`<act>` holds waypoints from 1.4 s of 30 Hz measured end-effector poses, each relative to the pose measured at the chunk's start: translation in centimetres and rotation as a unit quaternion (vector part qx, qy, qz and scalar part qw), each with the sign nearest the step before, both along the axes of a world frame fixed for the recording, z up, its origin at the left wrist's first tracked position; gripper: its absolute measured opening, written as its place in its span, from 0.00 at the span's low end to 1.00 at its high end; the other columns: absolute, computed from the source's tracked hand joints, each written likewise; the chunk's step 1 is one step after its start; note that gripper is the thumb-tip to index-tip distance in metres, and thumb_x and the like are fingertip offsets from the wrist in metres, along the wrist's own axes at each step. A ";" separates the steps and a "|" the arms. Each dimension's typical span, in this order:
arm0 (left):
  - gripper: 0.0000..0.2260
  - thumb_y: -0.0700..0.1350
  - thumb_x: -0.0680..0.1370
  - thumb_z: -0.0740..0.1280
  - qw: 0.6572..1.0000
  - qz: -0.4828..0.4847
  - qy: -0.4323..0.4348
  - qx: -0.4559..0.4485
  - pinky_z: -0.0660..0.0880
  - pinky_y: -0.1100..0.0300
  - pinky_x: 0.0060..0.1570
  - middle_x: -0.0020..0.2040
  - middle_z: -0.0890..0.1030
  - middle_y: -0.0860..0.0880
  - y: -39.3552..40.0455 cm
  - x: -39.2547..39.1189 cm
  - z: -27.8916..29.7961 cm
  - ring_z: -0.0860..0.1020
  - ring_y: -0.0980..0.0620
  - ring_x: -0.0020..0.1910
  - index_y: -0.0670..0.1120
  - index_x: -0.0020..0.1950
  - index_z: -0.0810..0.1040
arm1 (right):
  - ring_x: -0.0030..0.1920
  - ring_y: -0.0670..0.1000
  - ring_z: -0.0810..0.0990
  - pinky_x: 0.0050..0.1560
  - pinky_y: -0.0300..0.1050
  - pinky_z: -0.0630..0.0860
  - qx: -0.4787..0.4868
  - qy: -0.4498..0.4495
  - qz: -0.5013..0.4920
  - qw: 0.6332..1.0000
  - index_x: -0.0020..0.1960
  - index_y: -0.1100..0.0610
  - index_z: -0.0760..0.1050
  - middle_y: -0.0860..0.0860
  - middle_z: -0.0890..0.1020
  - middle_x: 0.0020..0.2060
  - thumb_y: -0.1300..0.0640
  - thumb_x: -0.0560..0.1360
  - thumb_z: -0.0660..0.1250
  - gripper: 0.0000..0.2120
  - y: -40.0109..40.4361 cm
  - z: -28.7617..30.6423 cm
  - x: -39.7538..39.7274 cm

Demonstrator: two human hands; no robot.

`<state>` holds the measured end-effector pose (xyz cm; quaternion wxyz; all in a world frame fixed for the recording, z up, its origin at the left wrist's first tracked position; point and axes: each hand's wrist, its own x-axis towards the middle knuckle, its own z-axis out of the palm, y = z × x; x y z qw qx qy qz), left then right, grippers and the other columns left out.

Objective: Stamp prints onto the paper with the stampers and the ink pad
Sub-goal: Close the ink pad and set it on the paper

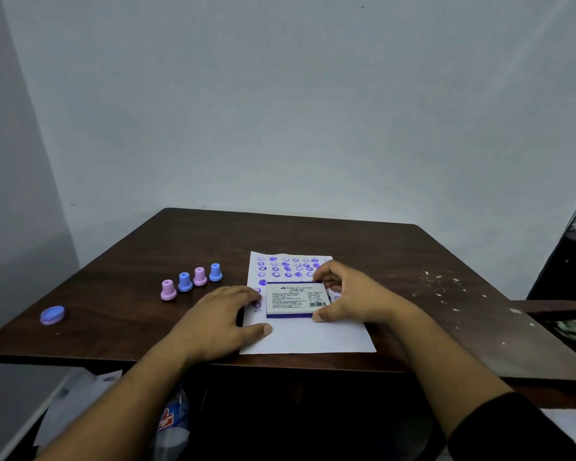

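A white paper [308,337] lies on the dark wooden table [180,247], its far half covered with several purple prints. The closed ink pad [296,299], white label up, rests on the paper. My right hand [350,292] grips the pad's right end, fingers on the far edge and thumb on the near edge. My left hand [223,317] lies flat at the paper's left edge, thumb on the sheet. Several stampers stand in a row left of the paper: pink [168,290], blue [185,282], pink [200,276], blue [215,272].
A round blue and pink cap or stamper [52,315] lies alone near the table's left edge. White flecks [446,287] are scattered on the right side of the table. A plastic bottle [172,424] and papers lie on the floor below.
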<state>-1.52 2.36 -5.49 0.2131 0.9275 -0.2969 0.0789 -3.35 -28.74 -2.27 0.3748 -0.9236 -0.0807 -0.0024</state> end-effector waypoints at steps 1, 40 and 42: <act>0.32 0.72 0.72 0.64 1.000 0.001 0.002 -0.001 0.63 0.62 0.70 0.73 0.71 0.61 0.0 0.0 0.0 0.67 0.61 0.70 0.58 0.72 0.72 | 0.62 0.40 0.81 0.70 0.46 0.78 0.002 0.003 -0.001 1.000 0.61 0.42 0.77 0.42 0.83 0.60 0.45 0.57 0.88 0.36 0.1 -0.1 0.1; 0.35 0.75 0.70 0.61 1.000 0.006 0.000 0.002 0.61 0.62 0.72 0.74 0.70 0.62 0.0 0.4 -0.5 0.66 0.63 0.71 0.59 0.73 0.73 | 0.62 0.34 0.78 0.56 0.30 0.74 0.034 0.003 -0.054 0.998 0.64 0.39 0.76 0.37 0.81 0.60 0.46 0.62 0.86 0.34 -0.3 -2.7 -0.6; 0.35 0.74 0.70 0.61 1.000 0.005 -0.001 0.003 0.61 0.63 0.71 0.75 0.70 0.63 0.0 0.4 -0.5 0.65 0.63 0.72 0.59 0.73 0.73 | 0.64 0.36 0.78 0.57 0.32 0.74 0.030 0.001 -0.053 0.998 0.64 0.38 0.76 0.37 0.81 0.61 0.45 0.61 0.85 0.34 -0.2 -2.7 -0.6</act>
